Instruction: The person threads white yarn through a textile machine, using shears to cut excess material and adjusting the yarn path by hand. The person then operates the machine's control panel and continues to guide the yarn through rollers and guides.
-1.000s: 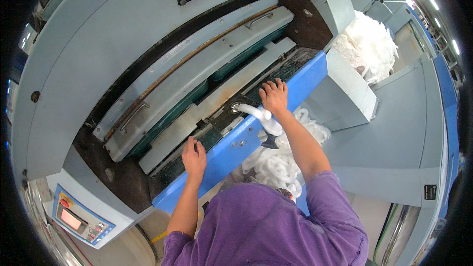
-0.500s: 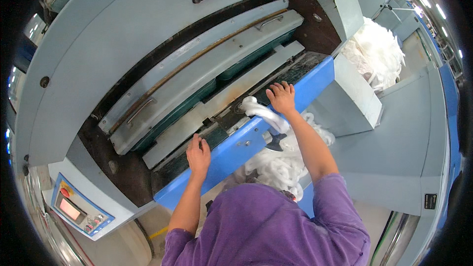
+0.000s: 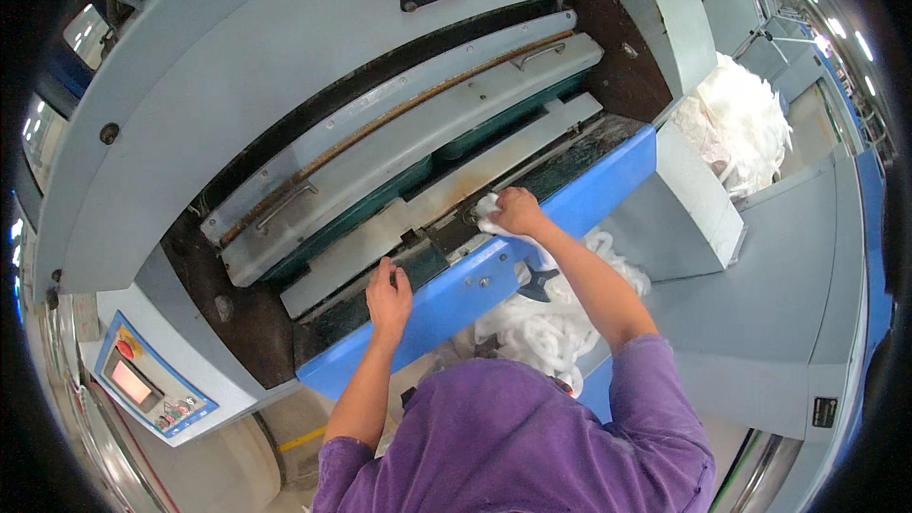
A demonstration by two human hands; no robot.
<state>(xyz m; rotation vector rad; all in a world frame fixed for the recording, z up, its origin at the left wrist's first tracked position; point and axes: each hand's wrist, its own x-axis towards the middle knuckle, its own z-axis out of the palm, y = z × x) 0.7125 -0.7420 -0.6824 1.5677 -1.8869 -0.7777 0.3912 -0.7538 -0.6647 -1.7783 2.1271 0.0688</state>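
R hand (image 3: pixel 519 212) on white sliver (image 3: pixel 487 213), textile machine

R fingers curled round sliver, just above blue front panel (image 3: pixel 598 180). L hand (image 3: pixel 389 306) slack, fingers loosely extended, by dark ledge (image 3: pixel 423 264) behind panel; contact unclear. White coils (image 3: pixel 541 328) heaped loose below panel. Further back, long grey cover (image 3: pixel 408 146) w/ 2 metal handles (image 3: pixel 288 210). Lower L: control unit (image 3: pixel 152 378) w/ lit screen. Upper R: white fibre pile (image 3: pixel 736 123), approx. knee-shaped grey housing (image 3: pixel 689 195) nearby.
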